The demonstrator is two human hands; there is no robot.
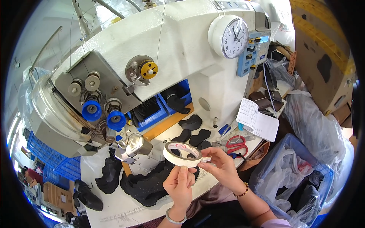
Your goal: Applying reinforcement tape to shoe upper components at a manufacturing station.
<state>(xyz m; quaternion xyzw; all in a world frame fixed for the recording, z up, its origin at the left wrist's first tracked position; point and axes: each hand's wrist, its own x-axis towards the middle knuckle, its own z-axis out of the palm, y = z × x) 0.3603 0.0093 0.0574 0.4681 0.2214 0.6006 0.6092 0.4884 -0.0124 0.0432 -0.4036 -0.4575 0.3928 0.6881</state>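
A roll of white masking tape (175,159) is held up over the table, tilted so that its round opening shows. My left hand (179,186) grips the roll's lower edge between thumb and fingers. At the roll's right side, my right hand (223,170) pinches the short loose end of the tape. Black stitched shoe-upper pieces (145,186) lie in a heap below and left of my hands. Smaller black cut pieces (199,137) are scattered on the white table just beyond the roll.
A large white sewing machine (182,34) arches over the table, its needle head (137,146) left of my hands. Red-handled scissors (236,143) and written papers (266,127) lie right. A blue bin (327,178) with plastic bags stands lower right; a black shoe (89,195) sits left.
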